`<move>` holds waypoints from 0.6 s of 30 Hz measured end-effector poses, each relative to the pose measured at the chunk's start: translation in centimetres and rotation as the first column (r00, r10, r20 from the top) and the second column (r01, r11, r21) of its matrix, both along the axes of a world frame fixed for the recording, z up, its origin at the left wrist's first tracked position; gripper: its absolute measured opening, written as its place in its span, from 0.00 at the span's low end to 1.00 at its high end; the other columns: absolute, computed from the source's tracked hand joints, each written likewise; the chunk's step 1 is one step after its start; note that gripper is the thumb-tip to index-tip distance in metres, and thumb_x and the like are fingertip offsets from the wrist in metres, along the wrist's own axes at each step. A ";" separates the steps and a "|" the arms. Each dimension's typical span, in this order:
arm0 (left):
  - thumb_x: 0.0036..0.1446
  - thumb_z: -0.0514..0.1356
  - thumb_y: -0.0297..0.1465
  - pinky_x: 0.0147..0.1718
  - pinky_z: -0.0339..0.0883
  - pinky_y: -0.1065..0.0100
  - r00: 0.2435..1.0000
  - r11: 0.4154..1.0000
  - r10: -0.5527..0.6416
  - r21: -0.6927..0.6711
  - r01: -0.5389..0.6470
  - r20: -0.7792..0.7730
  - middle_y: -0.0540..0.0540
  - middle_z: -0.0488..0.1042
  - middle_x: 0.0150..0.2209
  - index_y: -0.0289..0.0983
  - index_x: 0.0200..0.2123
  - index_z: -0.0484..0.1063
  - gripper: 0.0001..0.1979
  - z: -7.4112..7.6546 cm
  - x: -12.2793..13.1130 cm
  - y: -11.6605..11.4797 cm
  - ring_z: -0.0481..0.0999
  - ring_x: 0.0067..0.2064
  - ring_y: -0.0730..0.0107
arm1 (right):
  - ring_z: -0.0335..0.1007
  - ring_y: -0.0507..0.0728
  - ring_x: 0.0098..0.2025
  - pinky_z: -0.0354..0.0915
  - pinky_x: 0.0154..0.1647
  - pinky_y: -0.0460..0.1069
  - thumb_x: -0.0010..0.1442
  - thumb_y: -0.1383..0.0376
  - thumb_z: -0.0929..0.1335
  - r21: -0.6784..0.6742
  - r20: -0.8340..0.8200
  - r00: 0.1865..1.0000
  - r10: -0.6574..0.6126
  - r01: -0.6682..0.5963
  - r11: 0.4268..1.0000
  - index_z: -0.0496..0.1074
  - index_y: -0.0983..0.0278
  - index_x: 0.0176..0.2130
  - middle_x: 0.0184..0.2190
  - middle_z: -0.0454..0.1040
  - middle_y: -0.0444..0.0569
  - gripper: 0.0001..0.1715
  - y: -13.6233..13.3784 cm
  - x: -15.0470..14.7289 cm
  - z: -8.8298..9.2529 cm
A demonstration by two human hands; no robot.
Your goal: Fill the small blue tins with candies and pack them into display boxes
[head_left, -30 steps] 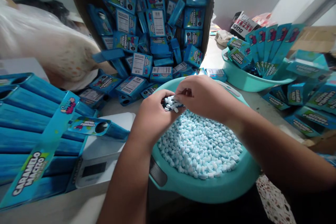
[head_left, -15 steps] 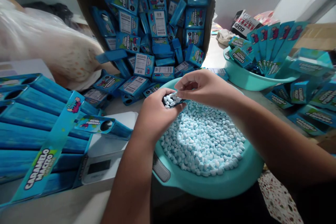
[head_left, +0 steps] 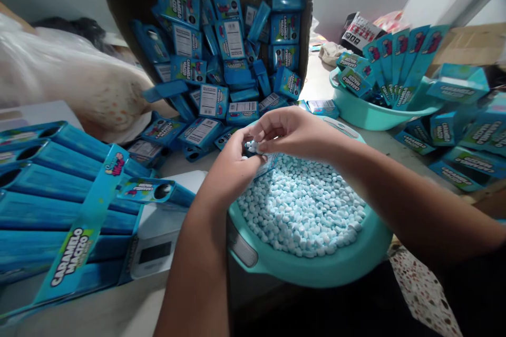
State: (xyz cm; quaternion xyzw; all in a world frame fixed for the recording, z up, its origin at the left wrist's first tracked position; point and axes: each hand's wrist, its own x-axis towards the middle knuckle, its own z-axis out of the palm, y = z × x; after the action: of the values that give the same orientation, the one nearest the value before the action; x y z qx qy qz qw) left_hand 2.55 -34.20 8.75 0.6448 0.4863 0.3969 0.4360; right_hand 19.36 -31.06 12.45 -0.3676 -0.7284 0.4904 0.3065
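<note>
Covered now where it lay exposed half a second ago, the heap of candy tablets [head_left: 250,145] sits in the left hand [head_left: 231,166], which curls half-shut beneath it above the far-left edge of the teal basin [head_left: 316,274] of loose sweets. Right hand [head_left: 298,131], reaching in from the right and touching the left hand, pinches thumb and fingers down onto the heap from above. No long axis of the heap can be told.

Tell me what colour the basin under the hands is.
The basin is teal, clearest in the head view.
</note>
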 end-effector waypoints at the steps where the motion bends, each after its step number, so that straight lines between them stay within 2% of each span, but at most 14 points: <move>1: 0.53 0.61 0.28 0.51 0.67 0.61 1.000 1.000 -0.004 -0.013 0.004 0.024 0.43 0.73 0.57 0.37 0.60 0.67 0.29 -0.1 -0.1 0.1 0.73 0.55 0.57 | 0.72 0.52 0.38 0.69 0.37 0.48 0.51 0.69 0.72 0.010 -0.003 1.000 0.010 -0.010 1.000 0.74 0.66 0.37 0.34 0.76 0.47 0.10 0.0 -0.1 -0.1; 4: 0.52 0.61 0.29 0.48 0.67 0.60 1.000 0.999 0.001 -0.042 -0.001 0.007 0.45 0.77 0.47 0.37 0.56 0.71 0.26 -0.3 -0.2 0.4 0.76 0.46 0.59 | 0.73 0.52 0.37 0.68 0.37 0.47 0.52 0.71 0.70 0.086 0.011 1.000 -0.001 0.000 0.996 0.74 0.67 0.37 0.33 0.77 0.47 0.09 0.0 -0.2 -0.4; 8: 0.51 0.61 0.29 0.47 0.68 0.59 1.000 0.998 -0.009 -0.055 0.010 0.004 0.48 0.78 0.40 0.39 0.55 0.73 0.25 -0.6 -0.2 0.6 0.75 0.38 0.63 | 0.72 0.51 0.35 0.66 0.37 0.46 0.51 0.75 0.67 0.339 0.143 0.985 -0.096 0.043 0.940 0.75 0.67 0.33 0.31 0.77 0.45 0.10 0.1 -0.3 -0.5; 11: 0.51 0.61 0.28 0.48 0.68 0.58 1.000 0.999 0.001 -0.044 -0.001 -0.005 0.47 0.78 0.38 0.38 0.54 0.74 0.24 -0.6 -0.2 0.5 0.75 0.39 0.62 | 0.69 0.50 0.33 0.64 0.34 0.46 0.53 0.75 0.66 0.417 0.202 0.971 -0.127 0.032 0.908 0.76 0.67 0.37 0.32 0.77 0.45 0.12 -0.1 -0.2 -0.4; 15: 0.52 0.62 0.28 0.51 0.67 0.58 1.000 1.000 0.015 -0.028 -0.015 0.004 0.46 0.78 0.45 0.38 0.54 0.74 0.24 -0.5 -0.2 0.4 0.75 0.46 0.59 | 0.67 0.49 0.34 0.62 0.33 0.46 0.59 0.70 0.65 0.422 0.197 0.970 -0.139 0.044 0.905 0.74 0.66 0.47 0.38 0.76 0.47 0.17 -0.4 -0.2 -0.1; 18: 0.52 0.62 0.28 0.50 0.67 0.59 1.000 0.999 0.011 -0.036 -0.011 0.013 0.45 0.78 0.47 0.37 0.54 0.74 0.24 -0.4 -0.1 0.3 0.76 0.49 0.57 | 0.68 0.51 0.40 0.62 0.40 0.48 0.59 0.71 0.64 0.492 0.276 0.961 -0.033 -0.112 0.863 0.76 0.65 0.42 0.40 0.75 0.48 0.14 -0.6 -0.1 0.3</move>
State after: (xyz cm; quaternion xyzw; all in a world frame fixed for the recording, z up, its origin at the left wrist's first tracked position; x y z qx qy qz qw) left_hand 2.43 -33.91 8.35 0.6314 0.4940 0.3949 0.4487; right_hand 19.27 -31.63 12.76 -0.3243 -0.8737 0.2338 0.2773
